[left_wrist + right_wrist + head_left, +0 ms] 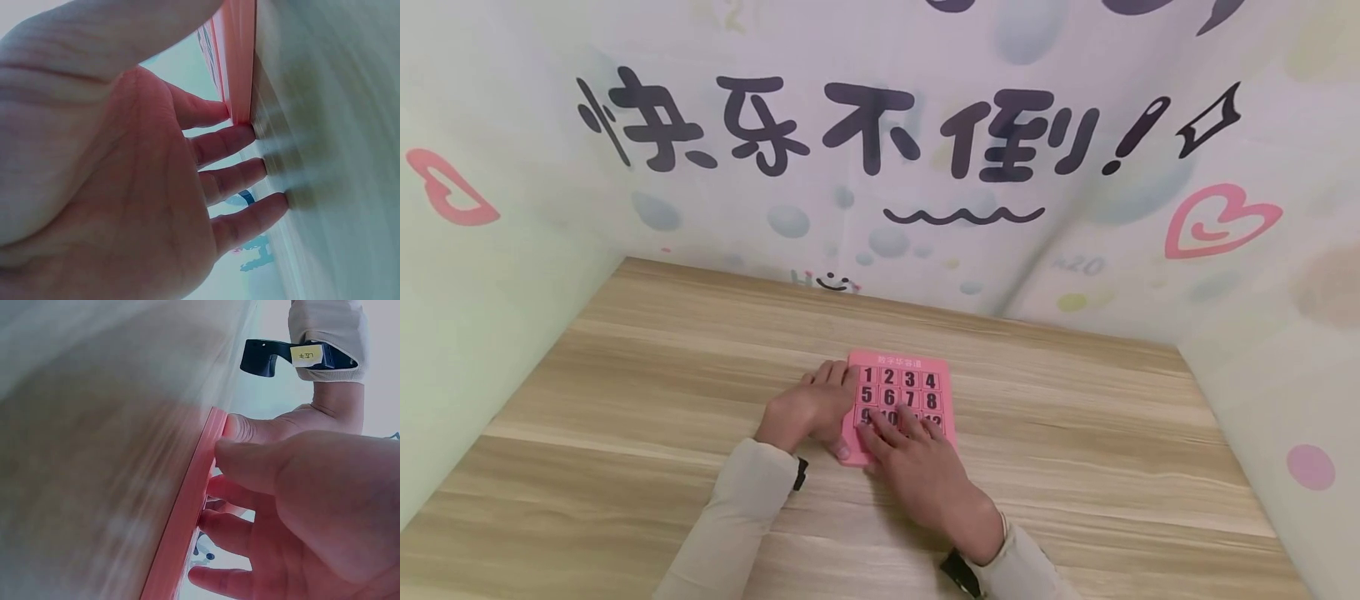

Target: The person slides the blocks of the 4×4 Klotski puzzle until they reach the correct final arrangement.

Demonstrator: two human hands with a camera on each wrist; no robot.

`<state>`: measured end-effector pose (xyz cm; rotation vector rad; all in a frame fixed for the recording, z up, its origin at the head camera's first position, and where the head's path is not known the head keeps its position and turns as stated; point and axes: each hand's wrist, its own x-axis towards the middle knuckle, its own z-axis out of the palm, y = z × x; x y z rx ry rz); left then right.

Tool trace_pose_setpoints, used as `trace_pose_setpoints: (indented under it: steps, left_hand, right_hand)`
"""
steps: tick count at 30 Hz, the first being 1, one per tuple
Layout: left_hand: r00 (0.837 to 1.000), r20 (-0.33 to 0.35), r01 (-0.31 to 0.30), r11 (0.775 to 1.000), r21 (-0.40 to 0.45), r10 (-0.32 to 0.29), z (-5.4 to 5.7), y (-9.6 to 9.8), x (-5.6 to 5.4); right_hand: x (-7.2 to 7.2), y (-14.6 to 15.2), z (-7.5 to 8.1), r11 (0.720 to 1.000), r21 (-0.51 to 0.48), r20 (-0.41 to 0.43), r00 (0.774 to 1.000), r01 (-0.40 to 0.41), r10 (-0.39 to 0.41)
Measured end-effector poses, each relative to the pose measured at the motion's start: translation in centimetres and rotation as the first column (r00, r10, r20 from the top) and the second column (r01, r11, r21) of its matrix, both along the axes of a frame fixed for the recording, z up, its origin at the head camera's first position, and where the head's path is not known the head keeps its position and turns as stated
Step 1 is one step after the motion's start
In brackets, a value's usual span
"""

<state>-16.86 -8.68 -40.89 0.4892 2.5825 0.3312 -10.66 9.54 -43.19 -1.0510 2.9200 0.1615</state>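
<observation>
A pink number sliding puzzle (898,363) lies flat on the table, its tiles reading 1 to 8 in order in the upper two rows. My left hand (808,408) holds it along the left side, thumb on the near left corner and index fingertip against the edge in the left wrist view; the other fingertips reach down by the tabletop. Over the lower tiles lies my right hand (925,479), its fingers extended onto the face. Its thumb (250,462) touches the puzzle's near edge in the right wrist view. The right hand hides the bottom row and part of the third.
The wood-grain table (625,367) spreads around the puzzle. A printed cloth (925,250) with dark lettering and hearts hangs behind it, with pale walls at both sides. Each wrist wears a black strap, the left one (306,355) carrying a small yellow label.
</observation>
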Motion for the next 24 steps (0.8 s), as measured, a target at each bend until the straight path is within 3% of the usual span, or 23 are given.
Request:
trace_pose_setpoints:
  steps: [8,13,18,24]
  left_hand:
    - [1.000,0.009,-0.001,1.000,-0.003,0.001,-0.2,0.0,0.2]
    - [1.000,0.016,-0.008,1.000,0.002,0.008,-0.1,0.0,0.2]
    - [1.000,0.013,-0.008,1.000,0.001,0.008,-0.2,0.0,0.1]
    - [1.000,0.012,-0.013,1.000,0.003,0.013,-0.2,0.0,0.0]
  right_hand:
    - [-0.1,0.1,-0.2,1.000,0.005,-0.010,0.999,-0.030,0.030]
    - [0.1,0.7,1.5,1.000,-0.001,0.053,0.998,-0.017,0.017]
    - [0.6,1.6,3.3,0.997,0.074,0.103,0.995,0.011,-0.019]
    - [1.1,1.9,3.9,0.991,0.134,0.123,0.992,-0.003,-0.014]
